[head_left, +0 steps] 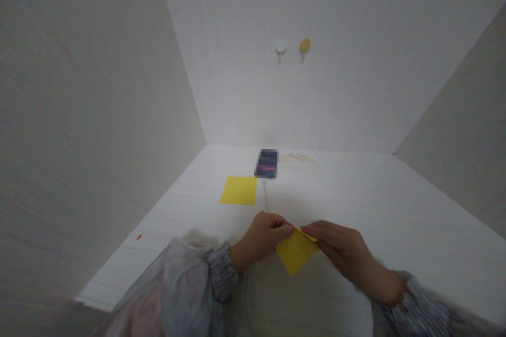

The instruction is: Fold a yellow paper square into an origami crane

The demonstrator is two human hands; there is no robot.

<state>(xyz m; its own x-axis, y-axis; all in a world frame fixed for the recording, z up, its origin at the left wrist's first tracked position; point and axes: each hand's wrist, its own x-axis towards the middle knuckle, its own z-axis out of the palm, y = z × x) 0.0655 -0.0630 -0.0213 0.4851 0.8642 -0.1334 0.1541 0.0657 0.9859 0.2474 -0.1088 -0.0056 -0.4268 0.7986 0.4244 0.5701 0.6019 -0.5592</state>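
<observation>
Both of my hands hold a folded yellow paper just above the white table. My left hand is closed, pinching the paper's upper left edge with its fingertips. My right hand pinches the paper's upper right edge, fingers pressed together. The paper hangs as a point-down shape between the two hands.
A flat yellow paper square lies on the table farther back, left of centre. Behind it is a dark blurred-out object with a thin white cable. White walls close in the table on three sides; a white hook and a yellow hook are on the back wall.
</observation>
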